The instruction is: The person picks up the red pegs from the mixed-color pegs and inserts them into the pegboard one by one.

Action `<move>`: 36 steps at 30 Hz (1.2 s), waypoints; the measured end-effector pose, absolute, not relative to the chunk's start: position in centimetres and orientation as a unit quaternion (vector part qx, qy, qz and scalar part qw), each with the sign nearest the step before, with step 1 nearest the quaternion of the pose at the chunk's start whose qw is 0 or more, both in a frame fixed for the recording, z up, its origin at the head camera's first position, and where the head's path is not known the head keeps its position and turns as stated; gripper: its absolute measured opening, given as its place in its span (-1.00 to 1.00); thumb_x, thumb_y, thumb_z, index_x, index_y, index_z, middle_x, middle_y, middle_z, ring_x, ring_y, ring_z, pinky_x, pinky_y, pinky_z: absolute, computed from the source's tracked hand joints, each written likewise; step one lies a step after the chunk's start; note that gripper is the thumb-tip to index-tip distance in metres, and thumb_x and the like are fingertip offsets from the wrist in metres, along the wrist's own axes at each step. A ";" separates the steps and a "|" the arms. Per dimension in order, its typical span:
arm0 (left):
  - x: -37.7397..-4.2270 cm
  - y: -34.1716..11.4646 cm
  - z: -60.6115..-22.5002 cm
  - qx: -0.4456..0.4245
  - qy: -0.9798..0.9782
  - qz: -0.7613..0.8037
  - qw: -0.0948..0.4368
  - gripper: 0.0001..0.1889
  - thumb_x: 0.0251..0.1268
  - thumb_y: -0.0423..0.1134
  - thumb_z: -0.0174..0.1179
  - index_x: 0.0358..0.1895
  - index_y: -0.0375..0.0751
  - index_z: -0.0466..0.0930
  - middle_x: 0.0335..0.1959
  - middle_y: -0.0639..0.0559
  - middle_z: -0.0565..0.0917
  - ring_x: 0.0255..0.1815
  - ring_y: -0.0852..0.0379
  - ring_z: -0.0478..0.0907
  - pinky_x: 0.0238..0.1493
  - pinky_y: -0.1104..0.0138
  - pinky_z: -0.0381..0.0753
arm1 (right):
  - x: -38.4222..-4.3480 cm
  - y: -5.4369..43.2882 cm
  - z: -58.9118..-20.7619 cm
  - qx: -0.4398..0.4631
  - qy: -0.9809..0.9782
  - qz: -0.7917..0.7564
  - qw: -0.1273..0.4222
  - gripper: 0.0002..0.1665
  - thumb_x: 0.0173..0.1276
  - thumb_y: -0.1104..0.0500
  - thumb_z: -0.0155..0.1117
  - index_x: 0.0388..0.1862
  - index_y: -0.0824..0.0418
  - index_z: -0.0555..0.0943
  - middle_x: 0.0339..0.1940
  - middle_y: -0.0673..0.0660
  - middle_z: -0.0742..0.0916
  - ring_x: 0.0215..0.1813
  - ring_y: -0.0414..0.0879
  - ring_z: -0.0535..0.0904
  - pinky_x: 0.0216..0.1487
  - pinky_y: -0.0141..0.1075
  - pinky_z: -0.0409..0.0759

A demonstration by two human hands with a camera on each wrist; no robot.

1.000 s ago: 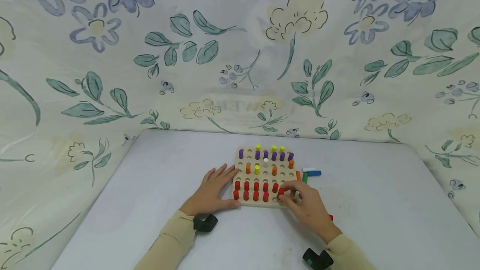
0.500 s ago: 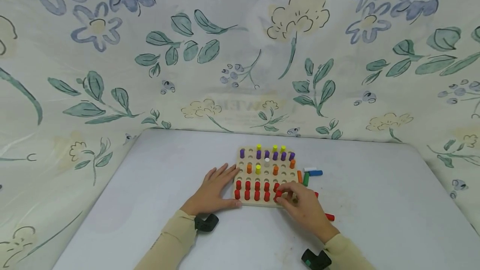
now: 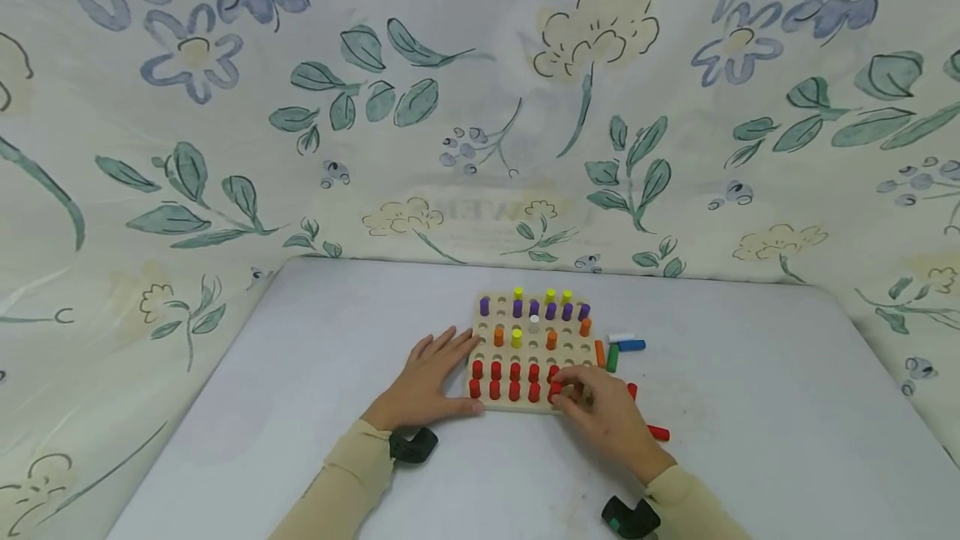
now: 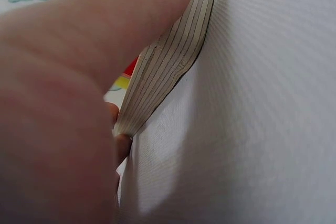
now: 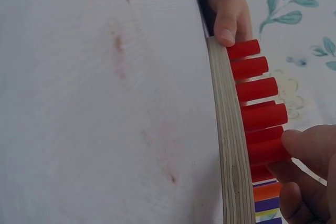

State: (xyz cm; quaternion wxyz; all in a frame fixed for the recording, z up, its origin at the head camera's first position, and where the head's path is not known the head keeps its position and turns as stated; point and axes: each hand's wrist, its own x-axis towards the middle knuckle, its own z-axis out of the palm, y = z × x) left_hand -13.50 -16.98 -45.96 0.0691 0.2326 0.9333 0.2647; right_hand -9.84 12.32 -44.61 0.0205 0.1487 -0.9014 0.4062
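Note:
A wooden pegboard (image 3: 517,408) lies on the white table, with red pegs (image 3: 514,391) standing in its two front rows. My left hand (image 3: 420,390) rests along the board's left side, fingers extended and thumb at the front left corner. In my right hand (image 3: 609,417), thumb and fingertips pinch a red peg (image 5: 269,152) in the front row. That peg stands upright, its lower end at the board; how deep it sits I cannot tell. Purple pegs (image 3: 517,309), orange pegs (image 3: 498,337), yellow pegs (image 3: 517,338) and a white peg (image 3: 534,324) stand farther back.
Right of the board lie a loose white peg (image 3: 621,338), blue peg (image 3: 632,346), green peg (image 3: 612,357) and orange peg (image 3: 599,353). Nearer the right wrist is a loose red peg (image 3: 658,433). A flowered cloth (image 3: 480,215) hangs behind the table.
My right hand has shifted slightly left with the red peg, which now stands straighter and lower in the front row. The left hand stays where it was.

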 end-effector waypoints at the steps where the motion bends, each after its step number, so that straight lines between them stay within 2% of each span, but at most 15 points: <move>1: -13.5 -17.0 -46.0 0.233 0.933 0.265 0.069 0.07 0.10 0.34 0.32 0.60 -0.09 0.12 0.62 -0.03 0.12 0.65 -0.12 -0.15 0.58 -0.10 -0.28 | -9.9 12.3 -44.6 0.151 -0.901 0.407 0.019 -0.78 0.28 0.23 0.47 -0.11 0.09 0.69 -0.34 -0.15 0.65 -0.29 -0.20 0.48 -0.32 -0.42 0.53; 21: -13.5 -17.0 -46.2 0.229 0.935 0.264 0.068 0.06 0.10 0.37 0.30 0.61 -0.07 0.11 0.62 -0.02 0.12 0.65 -0.10 -0.16 0.58 -0.10 -0.29 | -10.0 12.3 -44.6 0.146 -0.904 0.401 0.001 -0.78 0.28 0.24 0.47 -0.10 0.12 0.70 -0.39 -0.15 0.62 -0.32 -0.21 0.46 -0.34 -0.42 0.51; 28: -13.5 -17.0 -46.2 0.228 0.935 0.264 0.068 0.06 0.10 0.37 0.30 0.61 -0.06 0.12 0.62 -0.02 0.12 0.65 -0.10 -0.16 0.58 -0.10 -0.29 | -9.8 12.6 -44.5 0.129 -0.913 0.388 -0.001 -0.73 0.26 0.22 0.49 -0.06 0.06 0.71 -0.27 -0.17 0.66 -0.25 -0.22 0.49 -0.22 -0.39 0.58; 36: -13.5 -17.1 -46.2 0.232 0.934 0.262 0.068 0.06 0.11 0.37 0.29 0.60 -0.07 0.12 0.62 -0.02 0.13 0.65 -0.11 -0.15 0.58 -0.11 -0.28 | -9.7 13.4 -44.0 0.125 -0.919 0.374 0.012 -0.76 0.27 0.20 0.49 -0.10 0.04 0.71 -0.27 -0.17 0.68 -0.27 -0.22 0.48 -0.27 -0.39 0.53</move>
